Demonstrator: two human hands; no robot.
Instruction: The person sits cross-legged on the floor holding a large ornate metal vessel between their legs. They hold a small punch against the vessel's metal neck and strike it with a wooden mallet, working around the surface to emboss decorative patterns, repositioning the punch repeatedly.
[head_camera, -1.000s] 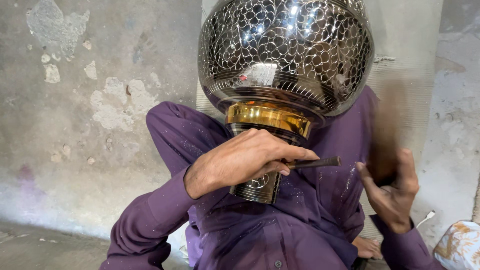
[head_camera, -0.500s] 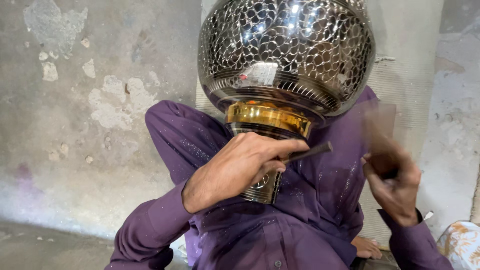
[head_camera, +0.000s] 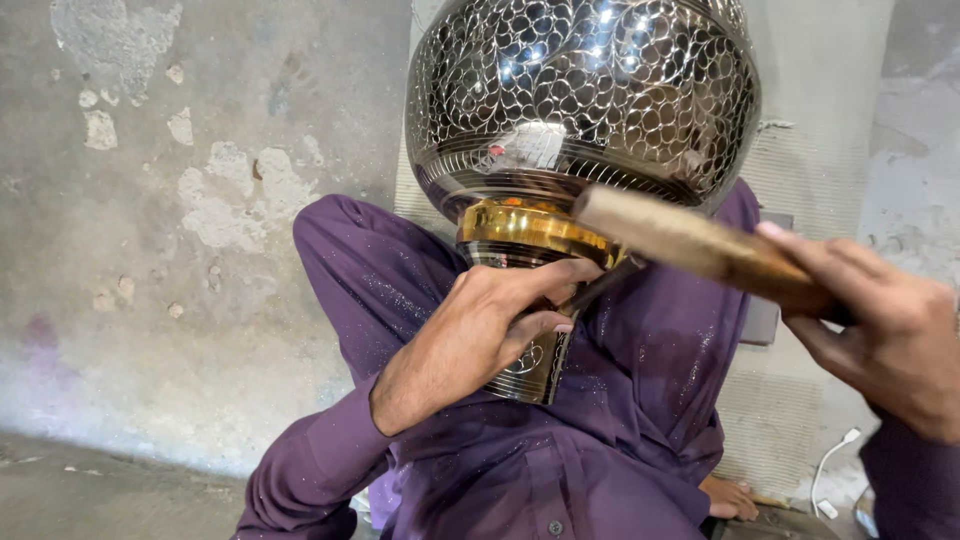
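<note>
The metal vessel (head_camera: 585, 100) is silver, its round body covered in a dark engraved pattern of small scale-like ovals, with fine ringed lines below; a bright gold band (head_camera: 525, 230) circles its neck, and the stem (head_camera: 535, 365) under it is silver with curling engraved lines. The mallet (head_camera: 690, 245) is tan and brown (blurred). The chisel (head_camera: 600, 285) is dark grey. The clothing (head_camera: 600, 440) is deep purple, flecked with pale specks. The wall (head_camera: 150, 200) is grey with whitish patches, and the cable (head_camera: 830, 465) is white
</note>
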